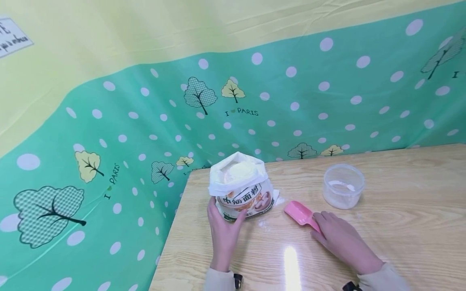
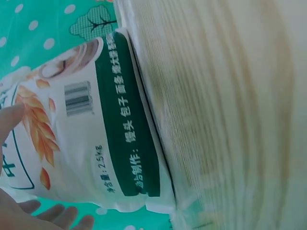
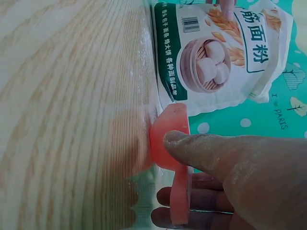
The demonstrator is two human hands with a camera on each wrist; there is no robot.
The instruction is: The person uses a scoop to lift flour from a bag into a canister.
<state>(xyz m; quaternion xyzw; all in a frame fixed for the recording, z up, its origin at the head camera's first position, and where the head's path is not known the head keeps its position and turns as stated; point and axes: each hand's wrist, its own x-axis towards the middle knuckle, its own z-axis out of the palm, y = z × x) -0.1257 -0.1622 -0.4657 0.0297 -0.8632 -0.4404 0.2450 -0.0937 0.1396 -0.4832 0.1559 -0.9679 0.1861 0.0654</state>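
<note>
A white printed flour bag stands at the table's far left, its rolled top gaping to show flour. My left hand spans its lower left front corner. In the left wrist view, the thumb touches the printed front and the loosely spread fingers lie along the bag's side; their contact is unclear. A pink scoop lies low at the tabletop, right of the bag. My right hand holds it, thumb at its bowl, fingers behind the handle.
A clear round tub with some white powder inside stands behind my right hand. White powder is scattered on the wooden table near the bag. A green dotted curtain borders the table's back and left.
</note>
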